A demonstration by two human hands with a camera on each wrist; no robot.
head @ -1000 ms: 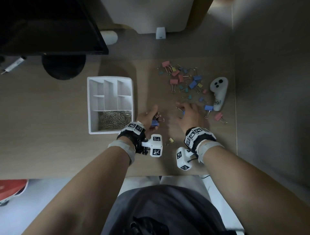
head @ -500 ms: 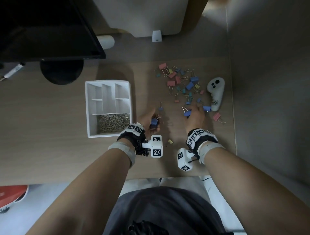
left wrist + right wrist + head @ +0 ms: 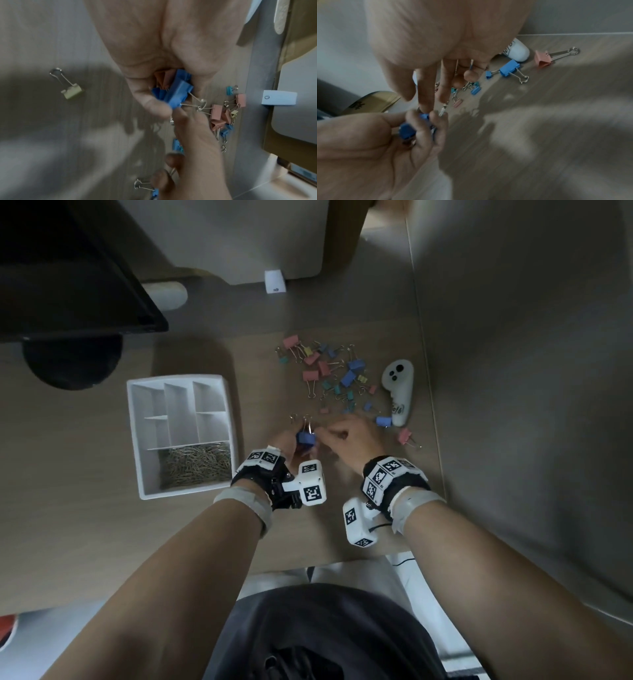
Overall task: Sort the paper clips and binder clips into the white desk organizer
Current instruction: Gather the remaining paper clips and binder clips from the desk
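Left hand (image 3: 291, 443) fingers clutch blue binder clips (image 3: 173, 90); right hand (image 3: 349, 436) fingers pinch one; controller (image 3: 399, 392) beside pile.

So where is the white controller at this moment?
In the head view the white controller lies on the desk's right side, just right of the scattered binder clips, beyond the right hand.

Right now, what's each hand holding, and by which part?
Left hand grips a bunch of binder clips by their bodies. Right hand: fingertips at that bunch; own hold unclear.
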